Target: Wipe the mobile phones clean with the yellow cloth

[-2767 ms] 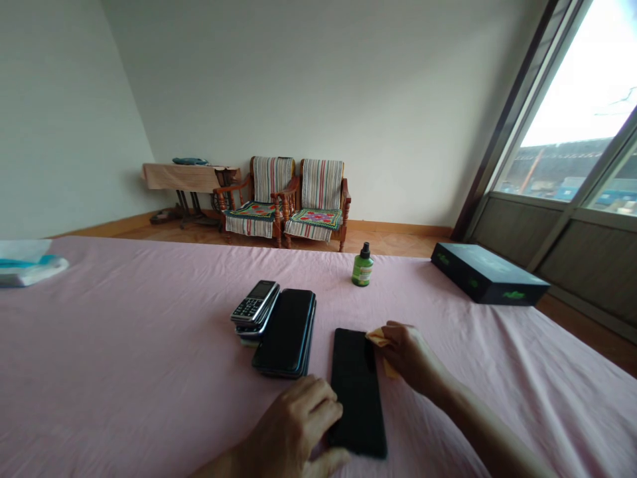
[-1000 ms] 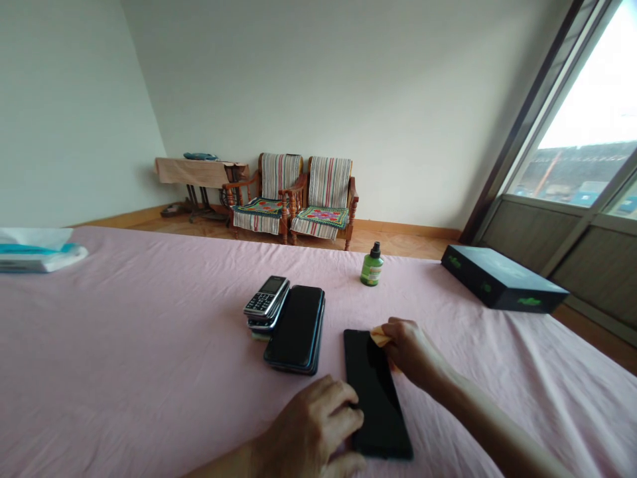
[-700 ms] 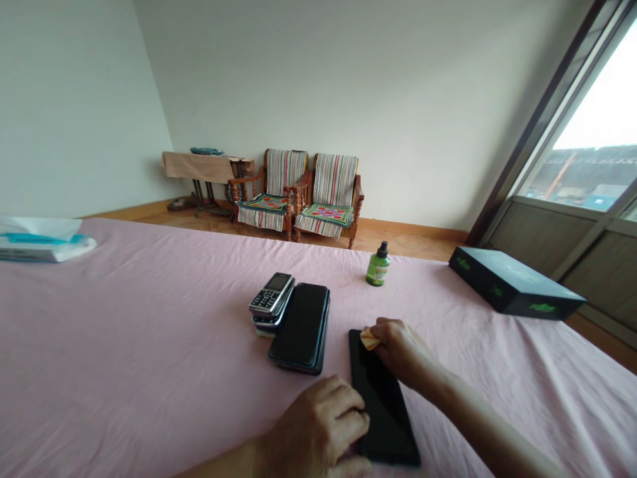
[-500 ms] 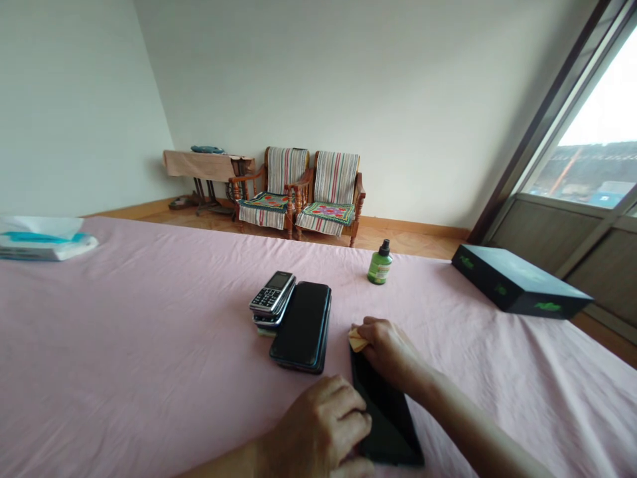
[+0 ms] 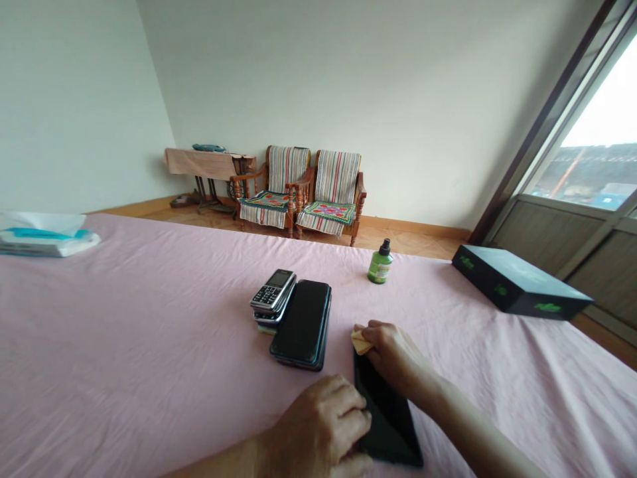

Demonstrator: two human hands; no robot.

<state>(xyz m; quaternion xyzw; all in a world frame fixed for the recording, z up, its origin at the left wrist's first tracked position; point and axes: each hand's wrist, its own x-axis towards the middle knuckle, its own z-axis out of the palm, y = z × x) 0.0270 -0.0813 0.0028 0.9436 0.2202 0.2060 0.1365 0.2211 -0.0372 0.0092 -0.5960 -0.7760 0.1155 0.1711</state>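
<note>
A dark tablet with a glossy black surface lies flat on the pink cloth, close in front of me. At its left edge my left hand is closed, curled fingers holding the near part of the tablet; the thumb is hidden. My right hand pinches a folded yellow cloth and presses it on the tablet's far end. Just left of the tablet rests a stack of black smartphones. Beside that stack is a pile of older phones, topped by a silver keypad phone.
A green spray bottle stands upright beyond my right hand. A black box with green print sits at the far right, and a tissue pack at the far left. Two wooden chairs stand behind the pink-covered surface.
My right hand and the yellow cloth have shifted slightly toward me and to the right at the tablet's far end. My left hand stays at the tablet's left edge.
</note>
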